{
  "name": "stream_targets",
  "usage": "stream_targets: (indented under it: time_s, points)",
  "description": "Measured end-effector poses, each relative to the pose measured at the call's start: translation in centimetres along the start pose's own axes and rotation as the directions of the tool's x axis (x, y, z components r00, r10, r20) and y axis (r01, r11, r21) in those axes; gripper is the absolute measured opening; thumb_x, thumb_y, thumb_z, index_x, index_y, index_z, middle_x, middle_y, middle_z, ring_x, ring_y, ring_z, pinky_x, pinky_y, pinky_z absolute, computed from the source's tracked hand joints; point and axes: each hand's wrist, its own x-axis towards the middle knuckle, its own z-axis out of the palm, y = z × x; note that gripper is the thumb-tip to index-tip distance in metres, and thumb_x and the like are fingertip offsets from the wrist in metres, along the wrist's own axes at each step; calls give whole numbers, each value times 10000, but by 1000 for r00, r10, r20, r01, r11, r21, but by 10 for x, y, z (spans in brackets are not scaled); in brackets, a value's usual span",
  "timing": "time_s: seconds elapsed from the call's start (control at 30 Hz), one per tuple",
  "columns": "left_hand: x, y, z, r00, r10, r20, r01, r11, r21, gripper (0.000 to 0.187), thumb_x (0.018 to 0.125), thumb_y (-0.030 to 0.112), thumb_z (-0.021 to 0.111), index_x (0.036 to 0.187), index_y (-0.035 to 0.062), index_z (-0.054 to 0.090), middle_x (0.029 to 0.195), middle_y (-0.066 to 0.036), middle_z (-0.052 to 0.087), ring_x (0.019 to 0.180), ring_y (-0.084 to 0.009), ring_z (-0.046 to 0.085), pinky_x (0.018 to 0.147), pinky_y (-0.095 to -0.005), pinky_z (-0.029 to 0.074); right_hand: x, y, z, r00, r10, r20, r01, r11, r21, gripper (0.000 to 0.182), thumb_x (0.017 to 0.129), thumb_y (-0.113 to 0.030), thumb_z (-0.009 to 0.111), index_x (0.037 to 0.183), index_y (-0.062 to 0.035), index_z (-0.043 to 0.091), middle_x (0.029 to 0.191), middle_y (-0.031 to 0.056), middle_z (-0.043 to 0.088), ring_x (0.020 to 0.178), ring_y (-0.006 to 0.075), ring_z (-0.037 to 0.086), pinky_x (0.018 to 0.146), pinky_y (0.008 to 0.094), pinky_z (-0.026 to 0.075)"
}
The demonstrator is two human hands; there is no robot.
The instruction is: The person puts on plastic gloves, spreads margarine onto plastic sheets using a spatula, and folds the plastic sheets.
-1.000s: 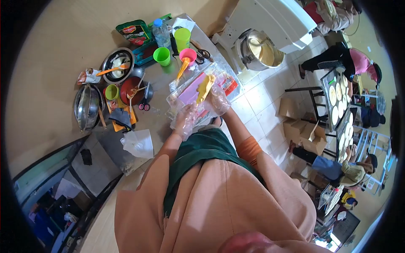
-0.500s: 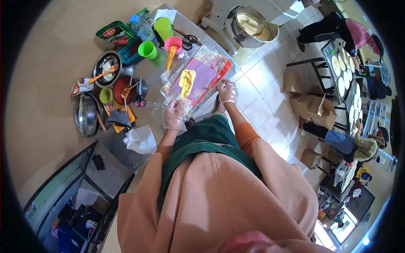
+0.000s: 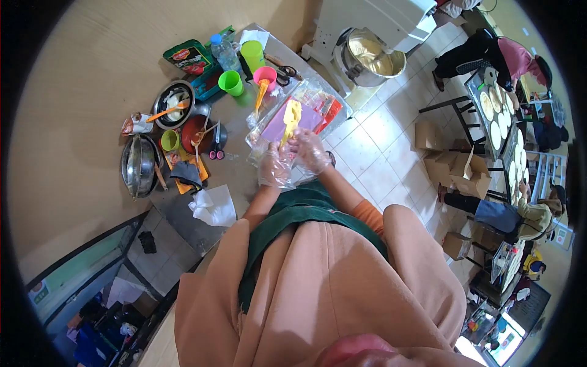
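Note:
My left hand (image 3: 275,167), in a clear plastic glove, is closed around the lower end of a yellow spatula (image 3: 284,139). A soft, pale yellow mass (image 3: 293,112) covers the spatula's head, above a flat purple sheet or board (image 3: 312,120). Close beside the handle is my gloved right hand (image 3: 312,153), its fingers drawn together. Whatever lies between those fingers is hidden. Beneath the purple piece, red and clear plastic wrapping (image 3: 332,114) is spread on the table.
Left of my hands are scissors (image 3: 216,153), a red bowl (image 3: 194,131), a steel bowl (image 3: 164,101) and white paper (image 3: 214,206). Cups, including a pink one (image 3: 265,74), stand farther back. A mixer bowl (image 3: 373,55) holds pale dough. Two people work at trays (image 3: 494,131) on the right.
My right hand has come in from the table's right edge to beside the spatula and my left hand. The camera view has shifted slightly, with the left hand still on the spatula.

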Motion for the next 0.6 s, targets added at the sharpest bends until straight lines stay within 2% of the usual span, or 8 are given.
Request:
stream_targets:
  time_s: [0.07,0.13,0.2,0.3,0.4,0.43,0.53,0.6]
  points:
    - [-1,6,1,996,93,8,-93,995,22,204,934,234,487,964,34,516,742,-251,592,718,-461,577,613,-515,437,-7,-5,17,997,-56,-61,45,984,-175,256,840,-140,681,1021,-4,563,798,41,588,634,112,547,571,272,463]
    - [-2,12,-1,998,52,34,-54,998,41,197,934,225,479,954,32,512,757,-255,591,723,-457,580,622,-516,438,-9,-13,19,991,-121,-62,91,930,-356,267,819,-93,700,1029,-5,561,787,31,588,636,107,543,574,261,463]
    - [-5,15,-4,999,19,31,-21,998,65,203,935,229,480,958,30,513,768,-258,592,729,-458,580,623,-519,436,4,-10,-5,990,-141,-10,131,943,-306,269,818,-79,691,1039,-13,554,798,48,614,653,126,582,600,263,487]
    - [-7,16,-7,999,-54,0,54,998,-44,196,935,228,484,962,36,516,752,-256,591,721,-458,580,614,-524,433,7,-17,-17,989,-146,25,148,970,-193,269,815,-80,677,1045,-30,548,846,80,643,684,148,610,621,270,497]
    - [-8,20,-15,1000,4,-29,-4,1000,14,185,932,223,488,970,44,521,747,-256,591,719,-455,583,611,-524,434,12,-28,-14,994,-44,99,51,996,-68,263,816,-65,658,1052,-32,548,862,84,646,683,151,611,623,271,499]
    - [-8,21,-17,1000,6,-27,-6,1000,30,182,931,220,489,970,46,521,750,-257,591,720,-454,584,611,-523,434,9,-27,-8,993,-40,110,39,999,13,259,815,-60,649,1052,-28,547,873,81,645,656,143,597,586,258,488]
    - [-6,21,-22,1000,-2,7,1,997,78,175,928,215,490,971,48,520,756,-258,594,725,-450,588,614,-522,434,3,-33,15,987,-74,145,95,986,-140,339,808,-115,674,1100,-16,532,873,67,626,684,128,581,610,261,474]
    - [-6,18,-23,998,-35,60,28,994,107,175,927,215,488,969,47,519,758,-255,598,729,-446,591,620,-521,435,1,-33,17,987,-124,98,151,920,-361,322,805,-108,688,1074,-20,536,857,56,617,674,117,575,600,250,465]
